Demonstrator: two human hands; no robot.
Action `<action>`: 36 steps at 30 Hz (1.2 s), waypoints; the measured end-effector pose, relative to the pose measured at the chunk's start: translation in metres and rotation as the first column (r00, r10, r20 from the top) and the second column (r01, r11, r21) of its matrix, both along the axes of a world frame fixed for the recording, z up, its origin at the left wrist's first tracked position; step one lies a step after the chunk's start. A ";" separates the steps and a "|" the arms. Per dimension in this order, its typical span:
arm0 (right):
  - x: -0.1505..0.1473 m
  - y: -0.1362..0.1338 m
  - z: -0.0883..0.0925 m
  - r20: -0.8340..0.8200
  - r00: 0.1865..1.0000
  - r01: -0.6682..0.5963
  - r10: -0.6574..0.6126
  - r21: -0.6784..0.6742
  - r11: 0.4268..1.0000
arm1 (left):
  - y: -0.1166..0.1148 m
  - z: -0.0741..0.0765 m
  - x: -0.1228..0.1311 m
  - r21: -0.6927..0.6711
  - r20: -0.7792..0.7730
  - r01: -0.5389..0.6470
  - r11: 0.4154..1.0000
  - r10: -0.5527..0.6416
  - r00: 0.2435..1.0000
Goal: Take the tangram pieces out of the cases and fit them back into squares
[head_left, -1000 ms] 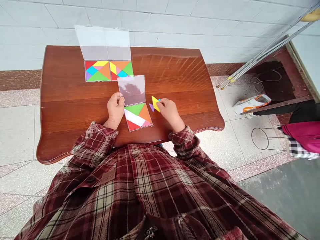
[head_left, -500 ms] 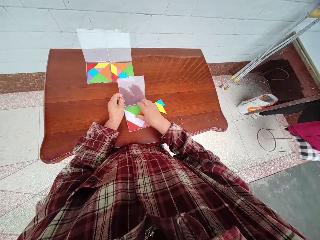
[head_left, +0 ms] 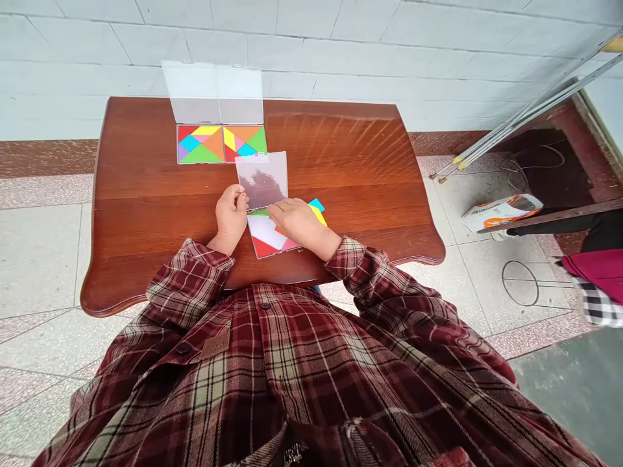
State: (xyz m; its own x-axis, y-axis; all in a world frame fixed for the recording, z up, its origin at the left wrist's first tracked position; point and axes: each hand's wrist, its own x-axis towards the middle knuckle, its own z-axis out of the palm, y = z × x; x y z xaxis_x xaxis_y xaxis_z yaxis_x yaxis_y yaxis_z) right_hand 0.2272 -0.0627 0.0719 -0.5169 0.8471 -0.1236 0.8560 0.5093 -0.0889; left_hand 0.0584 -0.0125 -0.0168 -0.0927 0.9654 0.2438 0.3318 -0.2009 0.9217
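Note:
A small open tangram case (head_left: 267,237) lies on the wooden table (head_left: 146,214) in front of me, its clear lid (head_left: 263,178) folded back. Red, white, pink and green show inside it. My left hand (head_left: 232,214) is curled round the case's left edge near the hinge. My right hand (head_left: 299,224) lies over the tray, fingers stretched flat toward the green piece (head_left: 260,212). What is under its fingers is hidden. A yellow triangle (head_left: 321,216) and a blue piece (head_left: 317,203) rest on the table just right of that hand.
Two more tangram cases (head_left: 200,144) (head_left: 244,141), filled, stand side by side at the table's back with their lids (head_left: 214,94) upright against the tiled wall. On the floor to the right are a box (head_left: 501,211), a wire stand (head_left: 520,282), metal poles (head_left: 525,107) and someone's clothing (head_left: 596,279).
My right hand left the loose pieces on the right and moved left onto the tray. The purple triangle is gone from the table. My left hand stayed in place.

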 end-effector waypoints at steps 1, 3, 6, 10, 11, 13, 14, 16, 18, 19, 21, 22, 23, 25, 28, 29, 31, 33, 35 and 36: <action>0.003 0.003 0.000 -0.016 1.000 -0.015 0.015 0.011 1.000 | 0.000 0.000 0.000 0.002 -0.001 -0.003 1.000 0.003 1.000; 0.008 0.011 -0.002 -0.070 0.997 -0.043 0.045 0.028 0.999 | 0.001 -0.001 -0.001 0.009 -0.002 -0.003 1.000 0.003 1.000; 0.015 0.022 -0.005 -0.181 0.982 -0.054 0.061 0.045 0.998 | 0.001 -0.002 -0.002 0.023 0.002 0.003 1.000 -0.003 1.000; 0.033 0.027 -0.002 -0.341 0.932 0.155 -0.122 0.069 0.986 | 0.001 -0.002 -0.002 0.006 0.015 0.007 1.000 -0.008 1.000; 0.041 0.026 -0.001 -0.383 0.904 0.236 -0.191 0.074 0.969 | 0.001 -0.001 -0.002 0.000 0.016 0.007 1.000 -0.007 1.000; 0.059 0.022 -0.001 -0.456 0.830 0.392 -0.323 0.064 0.918 | 0.001 -0.001 -0.002 0.000 0.015 0.002 1.000 -0.002 1.000; 0.070 0.020 -0.003 -0.478 0.789 0.460 -0.385 0.045 0.887 | 0.001 -0.001 -0.002 0.006 0.013 -0.002 1.000 0.002 1.000; 0.091 0.015 -0.011 -0.491 0.717 0.564 -0.495 -0.008 0.826 | 0.002 -0.001 -0.002 0.019 0.007 -0.006 1.000 0.006 1.000; 0.108 0.012 -0.021 -0.471 0.671 0.623 -0.573 -0.061 0.780 | 0.003 -0.002 -0.003 0.025 -0.003 -0.003 1.000 0.003 1.000; 0.113 0.011 -0.025 -0.452 0.661 0.638 -0.599 -0.082 0.765 | 0.003 -0.003 -0.003 0.027 -0.006 -0.003 1.000 0.003 1.000; 0.117 0.008 -0.031 -0.403 0.662 0.661 -0.633 -0.084 0.745 | 0.004 -0.004 -0.003 0.031 -0.008 -0.007 0.999 0.007 1.000; 0.115 0.007 -0.031 -0.375 0.670 0.671 -0.641 -0.064 0.739 | 0.004 -0.004 -0.004 0.035 -0.007 -0.009 0.999 0.009 1.000; 0.111 0.005 -0.029 -0.351 0.688 0.669 -0.635 -0.034 0.743 | 0.004 -0.005 -0.004 0.037 -0.004 -0.009 0.999 0.009 1.000; 0.097 0.000 -0.023 -0.325 0.771 0.581 -0.547 0.010 0.813 | 0.005 -0.006 -0.005 0.035 0.002 -0.002 0.999 0.002 1.000; 0.070 -0.004 -0.011 -0.299 0.935 0.176 -0.193 -0.082 0.981 | 0.005 -0.006 -0.005 0.027 0.008 0.005 1.000 -0.005 1.000; 0.062 -0.005 -0.008 -0.278 0.958 0.036 -0.071 -0.132 0.991 | 0.005 -0.006 -0.005 0.026 0.007 0.004 1.000 -0.004 1.000; 0.050 -0.003 -0.004 -0.199 0.976 -0.131 0.090 -0.207 0.969 | 0.005 -0.005 -0.004 0.026 0.004 0.001 1.000 -0.002 1.000; 0.042 0.001 -0.001 -0.081 0.986 -0.158 0.142 -0.241 0.958 | 0.005 -0.005 -0.004 0.026 -0.001 0.000 1.000 0.000 1.000; 0.037 0.005 0.002 0.022 0.989 -0.138 0.149 -0.264 0.955 | 0.005 -0.004 -0.004 0.025 -0.007 0.000 1.000 0.000 1.000; 0.036 0.007 0.004 0.058 0.988 -0.125 0.147 -0.276 0.953 | 0.005 -0.004 -0.004 0.024 -0.010 0.000 1.000 0.001 1.000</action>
